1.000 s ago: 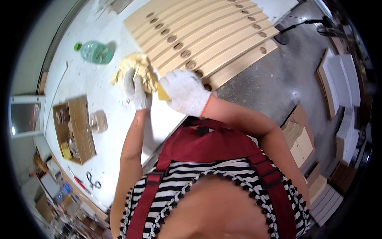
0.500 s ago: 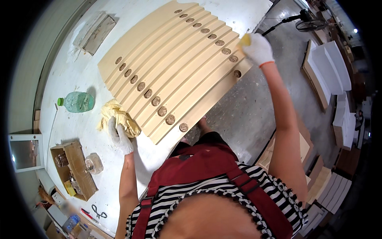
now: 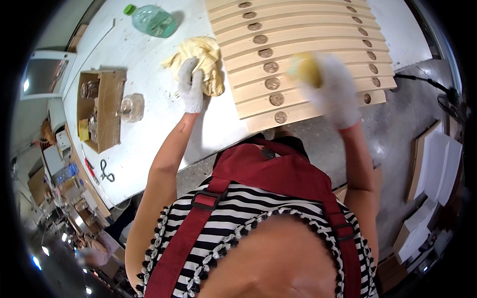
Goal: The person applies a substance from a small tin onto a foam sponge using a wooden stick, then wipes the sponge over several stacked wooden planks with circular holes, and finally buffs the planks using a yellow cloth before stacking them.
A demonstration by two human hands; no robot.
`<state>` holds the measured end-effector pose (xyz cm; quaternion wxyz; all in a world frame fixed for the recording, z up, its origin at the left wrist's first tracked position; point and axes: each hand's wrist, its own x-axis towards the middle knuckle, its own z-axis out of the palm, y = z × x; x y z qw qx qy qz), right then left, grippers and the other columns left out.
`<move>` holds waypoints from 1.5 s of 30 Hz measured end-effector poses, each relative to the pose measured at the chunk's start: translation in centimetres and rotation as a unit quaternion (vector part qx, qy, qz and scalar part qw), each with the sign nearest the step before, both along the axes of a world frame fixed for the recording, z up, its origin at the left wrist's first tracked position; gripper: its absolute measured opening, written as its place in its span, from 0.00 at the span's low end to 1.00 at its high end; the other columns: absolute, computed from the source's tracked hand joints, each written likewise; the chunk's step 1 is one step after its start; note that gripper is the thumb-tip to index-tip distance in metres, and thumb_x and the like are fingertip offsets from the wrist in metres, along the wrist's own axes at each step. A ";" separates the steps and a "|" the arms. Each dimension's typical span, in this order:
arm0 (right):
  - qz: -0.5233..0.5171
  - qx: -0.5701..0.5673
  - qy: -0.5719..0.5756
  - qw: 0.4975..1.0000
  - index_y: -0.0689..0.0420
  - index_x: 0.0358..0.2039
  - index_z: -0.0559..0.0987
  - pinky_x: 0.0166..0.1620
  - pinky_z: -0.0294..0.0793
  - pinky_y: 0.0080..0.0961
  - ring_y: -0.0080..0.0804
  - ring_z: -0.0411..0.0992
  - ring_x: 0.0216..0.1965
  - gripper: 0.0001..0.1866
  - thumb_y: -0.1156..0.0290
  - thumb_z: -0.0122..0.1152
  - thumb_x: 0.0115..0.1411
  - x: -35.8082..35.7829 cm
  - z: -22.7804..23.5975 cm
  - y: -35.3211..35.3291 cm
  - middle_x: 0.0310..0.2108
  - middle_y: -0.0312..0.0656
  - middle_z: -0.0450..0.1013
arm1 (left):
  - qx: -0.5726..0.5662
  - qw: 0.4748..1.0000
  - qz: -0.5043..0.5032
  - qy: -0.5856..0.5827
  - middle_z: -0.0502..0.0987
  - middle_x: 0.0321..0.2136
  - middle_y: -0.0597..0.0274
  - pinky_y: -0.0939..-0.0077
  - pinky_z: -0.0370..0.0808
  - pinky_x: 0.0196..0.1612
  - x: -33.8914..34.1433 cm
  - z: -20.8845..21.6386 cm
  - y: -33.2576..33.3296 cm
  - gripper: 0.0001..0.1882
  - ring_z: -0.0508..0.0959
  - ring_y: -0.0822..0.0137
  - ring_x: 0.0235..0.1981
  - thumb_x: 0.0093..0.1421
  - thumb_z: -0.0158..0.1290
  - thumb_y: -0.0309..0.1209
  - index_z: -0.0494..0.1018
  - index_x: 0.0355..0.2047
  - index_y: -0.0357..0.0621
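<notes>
A pale stack of overlapping wooden slats (image 3: 318,54) lies on the white table, with rows of round brown knotty-looking spots near both ends. My right hand (image 3: 335,92), in a white glove, is over the near slats, smeared by motion. Its fingers close on a yellow sponge-like pad (image 3: 309,70), whose exact kind is blurred. At the left end of the slats lies a crumpled pale-yellow cloth (image 3: 203,52). My gloved left hand (image 3: 191,87) grips the near side of this cloth, fingers bent onto it.
On the white table (image 3: 154,149) a green-tinted bottle (image 3: 154,21) lies on its side. A cardboard box (image 3: 109,111) with small items stands beside a clear jar (image 3: 132,108). Scissors (image 3: 106,171) lie near the left edge. A fan (image 3: 449,104) stands right; a person (image 3: 99,248) is far left.
The view has turned, so the slats now sit further right. My right hand with the yellow pad has moved from the slats' right end toward their middle. My left hand stays at the cloth.
</notes>
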<state>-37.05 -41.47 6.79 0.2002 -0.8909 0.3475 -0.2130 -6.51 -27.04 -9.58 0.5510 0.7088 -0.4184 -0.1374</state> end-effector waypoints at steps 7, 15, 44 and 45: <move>0.143 -0.066 0.058 0.986 0.55 0.32 0.72 0.38 0.71 0.36 0.40 0.71 0.34 0.15 0.63 0.62 0.44 11.0 -3.9 6.2 0.30 0.43 0.70 | -0.049 0.993 -0.023 0.108 0.68 0.55 0.51 0.68 0.56 0.64 -0.6 -0.1 0.0 0.18 0.64 0.58 0.59 0.63 0.47 0.26 0.68 0.53 0.32; 0.022 -0.118 0.012 0.993 0.54 0.34 0.75 0.41 0.72 0.38 0.43 0.72 0.36 0.16 0.61 0.64 0.45 -0.7 -4.4 -3.3 0.31 0.43 0.72 | -0.043 0.989 -0.032 0.140 0.65 0.59 0.49 0.66 0.55 0.65 -0.3 -0.6 0.1 0.22 0.62 0.59 0.61 0.65 0.45 0.27 0.62 0.58 0.30; -0.123 0.131 0.144 0.973 0.56 0.34 0.81 0.38 0.74 0.35 0.43 0.76 0.34 0.20 0.53 0.60 0.51 2.4 -2.5 -5.3 0.32 0.47 0.78 | -0.056 0.997 0.011 0.053 0.75 0.49 0.52 0.69 0.62 0.61 0.3 -0.9 0.2 0.16 0.69 0.59 0.56 0.60 0.51 0.26 0.74 0.47 0.33; -0.070 0.008 0.084 0.994 0.55 0.32 0.81 0.37 0.75 0.35 0.42 0.76 0.33 0.18 0.53 0.60 0.52 4.5 -4.3 -3.0 0.31 0.45 0.77 | -0.058 0.998 0.007 0.038 0.75 0.48 0.52 0.69 0.62 0.61 0.3 -1.1 0.0 0.16 0.70 0.59 0.55 0.59 0.52 0.26 0.75 0.47 0.33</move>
